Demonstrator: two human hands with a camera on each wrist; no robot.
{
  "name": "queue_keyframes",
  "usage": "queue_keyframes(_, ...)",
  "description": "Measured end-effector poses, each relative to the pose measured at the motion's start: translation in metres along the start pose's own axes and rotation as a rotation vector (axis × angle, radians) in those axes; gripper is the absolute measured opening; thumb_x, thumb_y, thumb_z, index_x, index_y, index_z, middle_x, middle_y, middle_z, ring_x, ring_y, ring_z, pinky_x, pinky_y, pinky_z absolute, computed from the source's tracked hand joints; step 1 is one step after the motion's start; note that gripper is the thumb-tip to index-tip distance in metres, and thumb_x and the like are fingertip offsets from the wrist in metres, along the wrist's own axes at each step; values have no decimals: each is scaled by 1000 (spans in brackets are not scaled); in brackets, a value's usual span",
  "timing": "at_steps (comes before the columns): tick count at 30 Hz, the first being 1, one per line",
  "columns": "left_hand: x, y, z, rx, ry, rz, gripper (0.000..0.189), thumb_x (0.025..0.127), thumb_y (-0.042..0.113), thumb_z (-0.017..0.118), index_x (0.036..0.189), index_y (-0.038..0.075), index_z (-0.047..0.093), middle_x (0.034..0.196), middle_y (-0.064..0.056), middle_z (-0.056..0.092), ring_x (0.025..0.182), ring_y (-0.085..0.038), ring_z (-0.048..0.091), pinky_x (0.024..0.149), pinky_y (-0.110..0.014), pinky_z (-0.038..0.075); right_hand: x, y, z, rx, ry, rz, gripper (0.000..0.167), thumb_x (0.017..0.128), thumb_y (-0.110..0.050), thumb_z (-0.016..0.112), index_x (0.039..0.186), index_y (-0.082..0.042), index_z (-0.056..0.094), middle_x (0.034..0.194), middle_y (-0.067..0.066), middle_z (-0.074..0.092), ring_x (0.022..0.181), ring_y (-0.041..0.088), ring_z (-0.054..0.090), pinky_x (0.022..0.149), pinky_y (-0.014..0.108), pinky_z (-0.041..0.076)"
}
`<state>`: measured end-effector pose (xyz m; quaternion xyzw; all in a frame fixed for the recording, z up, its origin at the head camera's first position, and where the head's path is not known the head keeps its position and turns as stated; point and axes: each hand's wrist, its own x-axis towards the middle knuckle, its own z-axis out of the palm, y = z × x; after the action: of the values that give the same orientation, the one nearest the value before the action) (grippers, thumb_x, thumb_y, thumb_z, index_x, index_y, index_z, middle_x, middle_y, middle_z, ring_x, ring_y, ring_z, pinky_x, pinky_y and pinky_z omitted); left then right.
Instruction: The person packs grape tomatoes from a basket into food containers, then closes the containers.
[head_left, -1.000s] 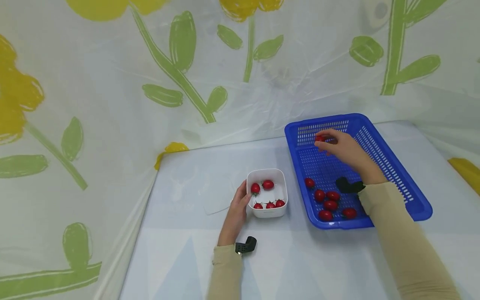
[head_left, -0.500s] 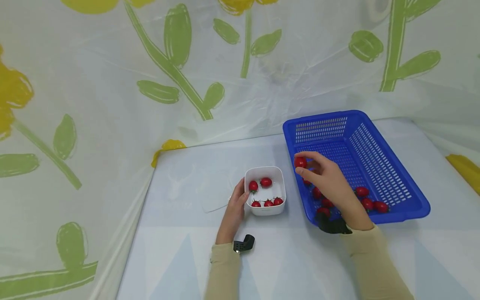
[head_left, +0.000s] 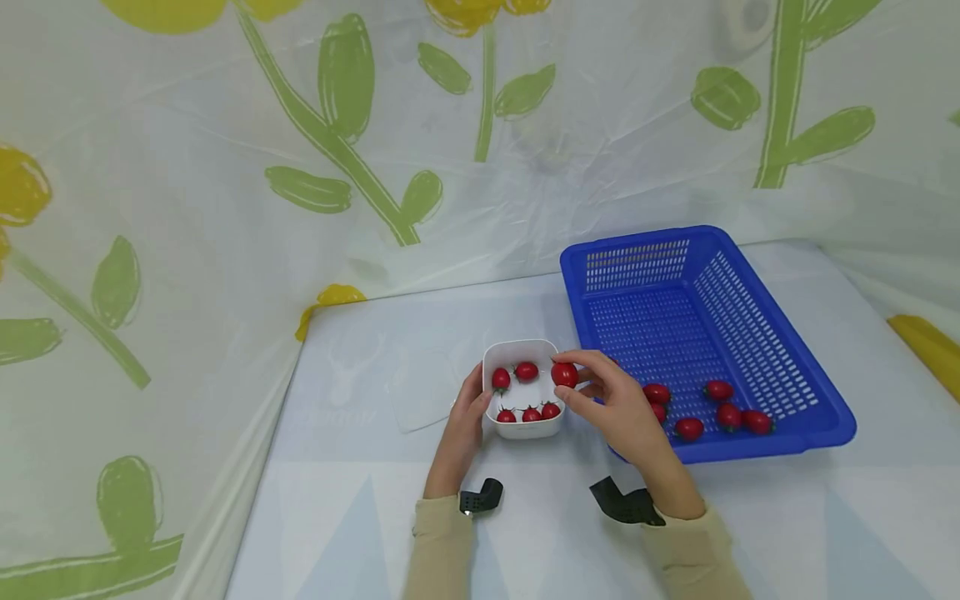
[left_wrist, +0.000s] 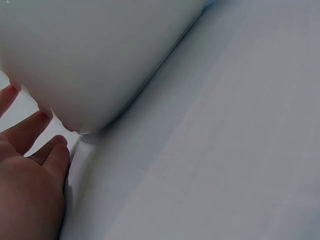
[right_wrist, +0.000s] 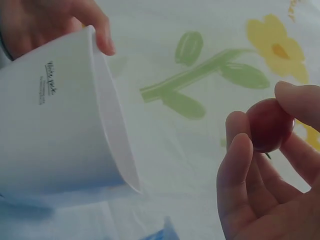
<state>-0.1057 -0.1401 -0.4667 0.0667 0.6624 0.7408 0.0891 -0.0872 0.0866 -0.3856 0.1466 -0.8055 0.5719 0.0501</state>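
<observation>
My right hand [head_left: 615,402] pinches a cherry tomato [head_left: 564,375] between thumb and fingertips, over the right rim of a small square white container [head_left: 534,429]. In the right wrist view the red tomato [right_wrist: 270,125] shows between the fingertips, apart from the white wall [right_wrist: 60,135] with its small dark print. My left hand [head_left: 463,425] holds the container's left side, its thumb at the rim; the left wrist view has its fingers [left_wrist: 30,131] against the white wall. Several tomatoes [head_left: 527,372] lie inside, some along the near wall, with green stems showing.
Right of the container stands a blue perforated basket [head_left: 780,333] with several cherry tomatoes [head_left: 718,390] in its near part. A pale cloth covers the table [head_left: 360,517], and a flower-printed sheet [head_left: 225,167] hangs behind. A faint flat clear piece [head_left: 423,400] lies left of the container.
My right hand has carried the tomato left and nearer, from above the blue basket to the white container's right rim. The left hand keeps its hold on the container.
</observation>
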Motion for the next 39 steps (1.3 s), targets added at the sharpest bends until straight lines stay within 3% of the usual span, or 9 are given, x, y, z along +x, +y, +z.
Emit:
queue_keyframes(6,-6,-5,-1,5,8,-22,48,96,25,38,141,22,23,145,4,21,132,-13,14,107,-43,10,-4,2,12,-15,-33,14,37,79,-31,67,114,-25,57,108,-9,54,90,11,54,72,27,50)
queue_keyframes(12,-4,-13,-2,-19,19,-28,48,95,25,39,141,24,25,144,6,22,132,-13,15,106,-45,9,-4,2,23,-62,-62,-38,36,80,-31,66,114,-24,58,109,-11,54,88,7,54,69,24,50)
queue_keyframes(15,-2,-13,-2,-14,15,-28,47,95,25,39,140,26,26,144,8,23,132,-12,16,106,-44,10,-4,4,27,-135,-50,-70,36,79,-25,68,114,-23,58,109,-10,54,85,5,53,67,23,49)
queue_keyframes(19,-2,-8,0,20,-4,-11,46,96,23,36,140,27,24,144,9,22,132,-12,16,106,-42,14,-5,6,34,-312,-21,-124,40,76,-19,72,114,-20,59,111,-6,53,86,6,52,66,21,50)
queue_keyframes(27,-2,1,0,72,-8,5,47,97,21,34,142,22,21,145,6,21,132,-13,16,106,-40,16,-4,11,46,-620,45,-264,44,72,-18,75,113,-17,60,112,0,53,80,12,59,64,22,51)
queue_keyframes(33,-3,3,-1,68,-9,1,47,97,23,35,141,24,21,144,6,21,132,-12,16,106,-41,16,-3,10,50,-730,40,-277,44,72,-19,74,114,-16,61,112,1,53,75,14,59,57,23,50)
queue_keyframes(39,-3,6,0,78,7,3,47,96,23,36,141,24,22,144,6,22,131,-12,17,106,-42,16,-2,9,51,-761,22,-237,44,73,-20,74,114,-17,60,112,0,55,79,16,60,58,26,50)
